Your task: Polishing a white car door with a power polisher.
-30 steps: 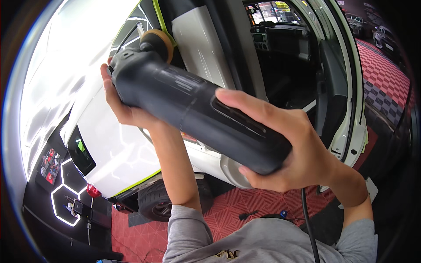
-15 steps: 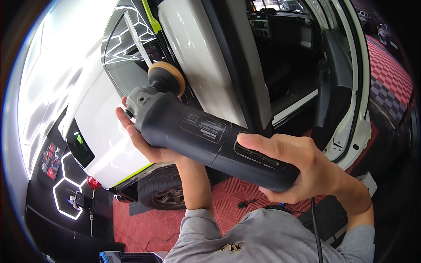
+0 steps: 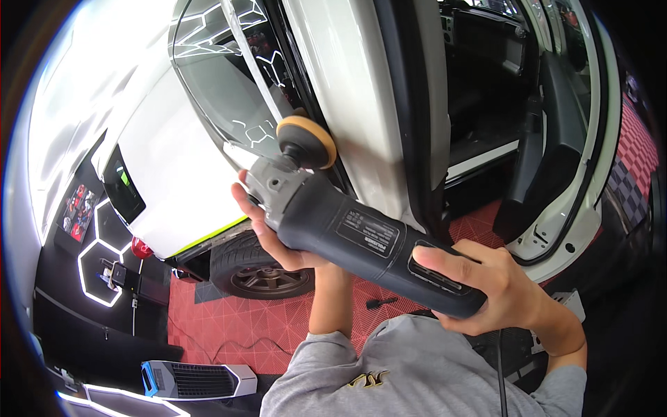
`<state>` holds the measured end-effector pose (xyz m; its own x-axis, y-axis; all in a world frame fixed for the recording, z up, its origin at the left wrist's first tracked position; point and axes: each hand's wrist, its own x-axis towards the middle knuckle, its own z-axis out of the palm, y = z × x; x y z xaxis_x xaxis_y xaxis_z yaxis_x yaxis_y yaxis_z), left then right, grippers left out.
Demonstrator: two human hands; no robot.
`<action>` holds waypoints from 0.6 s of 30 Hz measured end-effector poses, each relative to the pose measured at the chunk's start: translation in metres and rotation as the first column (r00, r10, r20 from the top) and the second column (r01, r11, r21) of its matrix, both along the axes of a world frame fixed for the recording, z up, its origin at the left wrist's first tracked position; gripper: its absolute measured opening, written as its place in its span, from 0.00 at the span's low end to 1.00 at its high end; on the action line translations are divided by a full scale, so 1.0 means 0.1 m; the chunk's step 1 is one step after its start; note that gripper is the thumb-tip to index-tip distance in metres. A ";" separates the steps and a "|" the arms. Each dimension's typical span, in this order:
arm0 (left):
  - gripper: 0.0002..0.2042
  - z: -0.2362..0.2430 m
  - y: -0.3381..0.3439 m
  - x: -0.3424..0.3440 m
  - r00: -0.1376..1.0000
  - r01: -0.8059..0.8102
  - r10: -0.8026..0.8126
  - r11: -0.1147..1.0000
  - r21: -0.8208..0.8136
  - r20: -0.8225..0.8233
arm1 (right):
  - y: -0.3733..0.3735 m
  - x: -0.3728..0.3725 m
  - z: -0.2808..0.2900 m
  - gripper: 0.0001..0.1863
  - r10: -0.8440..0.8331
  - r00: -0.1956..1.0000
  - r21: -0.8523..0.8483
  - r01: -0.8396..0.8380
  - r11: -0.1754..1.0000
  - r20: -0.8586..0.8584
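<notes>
While your left grip [image 3: 281, 240] cups the neck of the black polisher [image 3: 351, 233] and your right grip [image 3: 490, 281] wraps its rear end, the head view shows its orange-edged pad [image 3: 316, 131] before the dark seam [image 3: 306, 82] beside the glossy white pillar [image 3: 347, 69], contact unclear. You have the polisher in position, it seems, though that shine doesn't tell what is finished or left. Mind the seam and window [image 3: 215, 90] at the pad's left; the doorway [image 3: 479, 97] gives room beyond the pillar, and the cord [image 3: 499, 365] hangs below your right grip.
</notes>
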<state>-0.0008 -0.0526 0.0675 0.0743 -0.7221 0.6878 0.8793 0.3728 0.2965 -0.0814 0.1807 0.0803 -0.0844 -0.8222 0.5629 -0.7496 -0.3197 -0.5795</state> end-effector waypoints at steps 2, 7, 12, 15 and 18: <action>0.32 -0.20 -0.05 -0.03 0.942 -0.297 0.311 0.948 -0.118 0.128 | -0.02 0.00 -0.06 0.46 0.014 1.000 -0.002 -0.014 1.000 0.004; 0.32 -0.31 0.03 -0.01 0.983 0.147 -0.130 0.980 0.135 -0.130 | -0.05 -0.07 -0.15 0.45 0.019 1.000 0.064 -0.019 0.998 -0.003; 0.33 -0.28 0.03 -0.02 0.984 0.114 -0.091 0.982 0.151 -0.153 | -0.10 -0.10 -0.20 0.43 0.065 0.997 0.025 -0.066 0.998 0.036; 0.33 -0.33 -0.01 -0.04 0.992 0.021 -0.016 0.999 0.038 -0.123 | -0.08 -0.12 -0.20 0.44 0.081 0.995 0.029 -0.083 0.996 0.066; 0.33 -0.34 0.05 -0.06 0.993 -0.104 0.108 0.990 0.092 -0.038 | -0.06 -0.14 -0.21 0.43 0.080 0.995 0.031 -0.082 0.996 0.065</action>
<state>-0.0066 -0.0472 0.0338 0.1817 -0.7673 0.6149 0.8489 0.4380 0.2958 -0.0953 0.1749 0.0598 -0.0518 -0.8460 0.5307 -0.6834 -0.3575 -0.6365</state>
